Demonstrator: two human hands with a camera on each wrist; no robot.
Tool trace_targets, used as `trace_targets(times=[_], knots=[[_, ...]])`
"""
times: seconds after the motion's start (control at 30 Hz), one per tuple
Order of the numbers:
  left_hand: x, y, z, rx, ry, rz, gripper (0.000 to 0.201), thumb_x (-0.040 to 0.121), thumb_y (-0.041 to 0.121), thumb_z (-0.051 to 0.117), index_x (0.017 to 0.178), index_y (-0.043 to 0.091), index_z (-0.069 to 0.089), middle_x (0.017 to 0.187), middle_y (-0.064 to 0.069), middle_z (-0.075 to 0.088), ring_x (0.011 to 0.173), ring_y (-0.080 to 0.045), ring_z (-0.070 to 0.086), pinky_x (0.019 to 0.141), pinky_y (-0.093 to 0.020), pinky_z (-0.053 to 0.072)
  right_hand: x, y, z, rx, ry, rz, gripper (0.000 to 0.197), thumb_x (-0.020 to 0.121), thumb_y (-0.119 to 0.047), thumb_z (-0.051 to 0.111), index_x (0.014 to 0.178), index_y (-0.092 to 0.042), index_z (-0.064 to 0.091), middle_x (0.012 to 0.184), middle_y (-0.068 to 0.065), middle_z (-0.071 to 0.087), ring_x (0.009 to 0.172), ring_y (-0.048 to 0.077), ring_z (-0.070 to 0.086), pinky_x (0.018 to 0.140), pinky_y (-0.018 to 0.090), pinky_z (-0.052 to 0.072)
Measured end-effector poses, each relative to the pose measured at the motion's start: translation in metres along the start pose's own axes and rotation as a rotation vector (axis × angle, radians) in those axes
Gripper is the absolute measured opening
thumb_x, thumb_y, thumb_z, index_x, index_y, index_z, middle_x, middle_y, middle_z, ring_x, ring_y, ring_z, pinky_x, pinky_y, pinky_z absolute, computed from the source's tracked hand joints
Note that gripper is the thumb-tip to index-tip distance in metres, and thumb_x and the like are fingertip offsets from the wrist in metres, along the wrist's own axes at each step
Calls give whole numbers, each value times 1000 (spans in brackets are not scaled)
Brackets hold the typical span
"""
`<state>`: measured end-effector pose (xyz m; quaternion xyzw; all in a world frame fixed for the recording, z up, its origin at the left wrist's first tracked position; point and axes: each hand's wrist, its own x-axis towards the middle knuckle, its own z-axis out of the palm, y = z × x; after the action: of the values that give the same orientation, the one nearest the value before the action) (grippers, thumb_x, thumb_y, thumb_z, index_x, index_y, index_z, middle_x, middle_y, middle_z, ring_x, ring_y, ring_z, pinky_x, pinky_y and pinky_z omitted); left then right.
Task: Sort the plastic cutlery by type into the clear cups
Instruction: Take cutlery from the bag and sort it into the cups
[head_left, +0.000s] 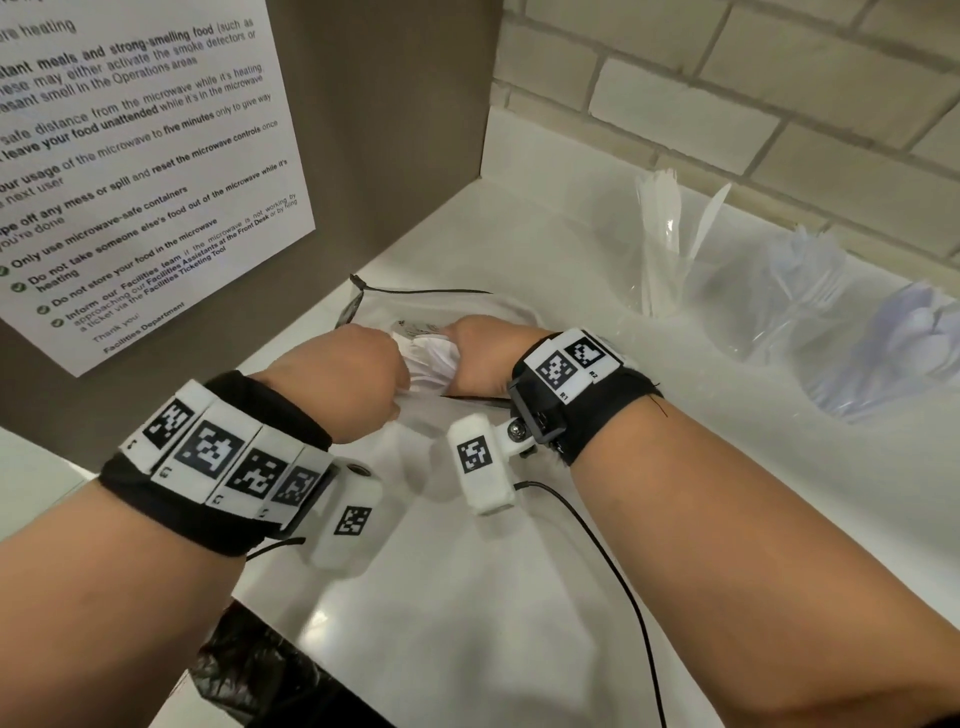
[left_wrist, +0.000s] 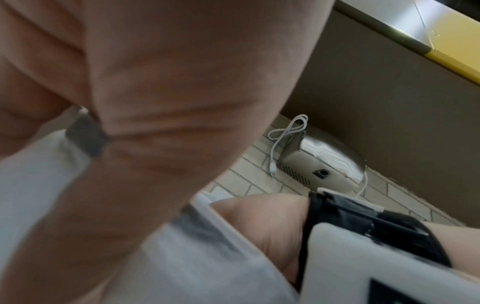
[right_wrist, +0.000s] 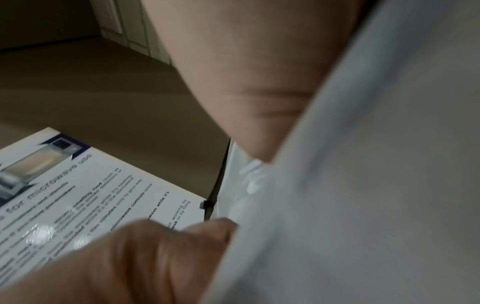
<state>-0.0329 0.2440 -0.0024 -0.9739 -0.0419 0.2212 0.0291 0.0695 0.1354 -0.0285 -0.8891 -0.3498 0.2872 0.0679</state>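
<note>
1. The left hand and right hand both clench a white bundle of cutlery between them, over a clear bag lying on the white worktop.
2. Three clear cups stand to the right along the brick wall, each already holding white pieces; their types are too blurred to tell.
3. Likely risk: the crowded grip lets pieces slip and scatter across the worktop.
4. Carrying the bundle right, a forearm could catch a light cup and tip it.
5. Mixed types may land together, since a fistful hides shapes.
</note>
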Motion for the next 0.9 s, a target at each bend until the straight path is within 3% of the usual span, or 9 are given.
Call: trace_targets(times=[0.13, 0.3, 0.37, 0.43, 0.57, 0.63, 0.7, 0.8, 0.9], knots=[[-1, 2, -2, 118, -145, 28, 37, 97, 32, 46, 129, 15, 55, 134, -7, 50, 124, -24, 48, 103, -30, 39, -3, -1, -1, 58, 7, -28, 43, 74, -27, 75, 113, -19, 60, 105, 0, 66, 94, 20, 62, 87, 33, 53], [3, -2, 15, 42, -196, 66, 42, 94, 22, 46, 135, 19, 45, 150, -7, 33, 139, -27, 31, 108, -42, 37, -4, -5, 4, 88, 41, 22, 53, 72, -40, 79, 116, -18, 59, 106, -1, 66, 95, 20, 63, 87, 33, 52], [-2, 2, 14, 85, -243, 69, 48, 96, 18, 43, 143, 27, 38, 161, -2, 5, 147, -29, 5, 113, -46, 29, -6, -8, 7, 4, 39, 7, 61, 67, -39, 83, 117, -16, 57, 104, -1, 64, 91, 19, 61, 73, 30, 50], [-4, 6, 10, 150, -271, 86, 48, 98, 16, 41, 143, 32, 37, 161, 3, -6, 147, -30, -10, 115, -47, 25, -8, -11, 9, -84, 61, 7, 57, 68, -36, 83, 114, -15, 55, 102, -1, 62, 87, 18, 57, 55, 26, 35], [0, -3, 9, 217, -308, 75, 43, 101, 23, 37, 143, 27, 38, 160, 0, 12, 148, -26, -4, 116, -37, 7, -7, -17, 9, -102, 55, 11, 45, 75, -22, 76, 114, -11, 57, 103, 4, 64, 93, 22, 63, 63, 26, 42], [-1, -8, 8, 205, -298, 51, 39, 100, 24, 37, 139, 25, 43, 154, -1, 27, 148, -23, 4, 116, -36, 13, -7, -18, 7, -104, 40, 20, 35, 78, -14, 69, 110, -10, 57, 96, 4, 61, 88, 23, 62, 65, 26, 43], [-3, -11, 5, 203, -256, 60, 37, 98, 19, 38, 131, 26, 53, 141, -1, 44, 140, -23, 28, 109, -33, 28, -10, -18, 4, -123, 37, 19, 31, 81, -11, 61, 111, -9, 58, 95, 4, 61, 81, 22, 58, 65, 26, 43], [-6, -16, -1, 160, -240, 39, 41, 98, 20, 40, 134, 34, 50, 138, -4, 44, 123, -21, 49, 101, -31, 43, -15, -15, 2, -131, 22, -3, 34, 84, -11, 56, 118, -10, 57, 100, 6, 61, 82, 22, 55, 67, 26, 42], [-5, -24, 0, 50, -237, 19, 46, 98, 24, 37, 140, 43, 38, 147, -2, 29, 128, -22, 44, 106, -35, 38, -20, -10, -1, -92, 17, -45, 33, 85, -11, 56, 119, -10, 56, 108, 8, 63, 83, 21, 55, 68, 25, 41]])
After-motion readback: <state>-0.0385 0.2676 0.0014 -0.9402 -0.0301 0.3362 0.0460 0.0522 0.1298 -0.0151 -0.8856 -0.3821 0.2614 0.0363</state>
